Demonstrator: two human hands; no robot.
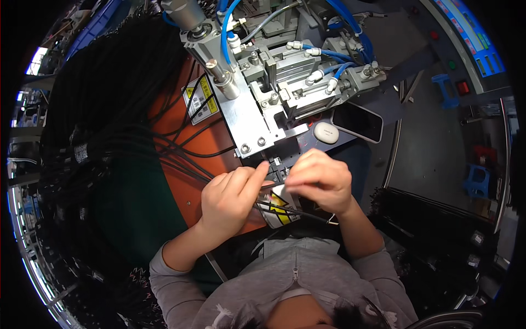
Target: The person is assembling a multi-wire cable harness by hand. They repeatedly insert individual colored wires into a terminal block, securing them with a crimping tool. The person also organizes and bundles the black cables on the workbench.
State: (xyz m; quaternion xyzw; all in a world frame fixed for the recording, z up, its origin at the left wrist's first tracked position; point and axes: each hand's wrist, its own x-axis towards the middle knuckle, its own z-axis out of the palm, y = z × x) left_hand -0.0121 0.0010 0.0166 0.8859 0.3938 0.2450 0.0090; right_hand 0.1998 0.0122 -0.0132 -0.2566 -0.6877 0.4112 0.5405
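Note:
My left hand [229, 198] is curled on black cables [200, 174], its index finger stretched towards a small metal fixture [276, 167] under the machine head. Cables come in from the left, pass at that hand and show again on its right, running to a pale end [331, 221]. Across the fixture, my right hand [323, 180] is closed in a pinch, thumb against fingers. Whatever lies between its fingertips is too small or hidden to make out. Above both hands stands a pneumatic machine with a bright metal plate [244, 118].
Blue air hoses [224, 35] feed the machine's cylinders. A white earbud case [326, 132] and a phone [357, 122] lie to its right. A large mass of black cables [104, 109] fills the left side; another bundle [438, 219] lies right. Yellow warning labels [200, 100] mark the orange surface.

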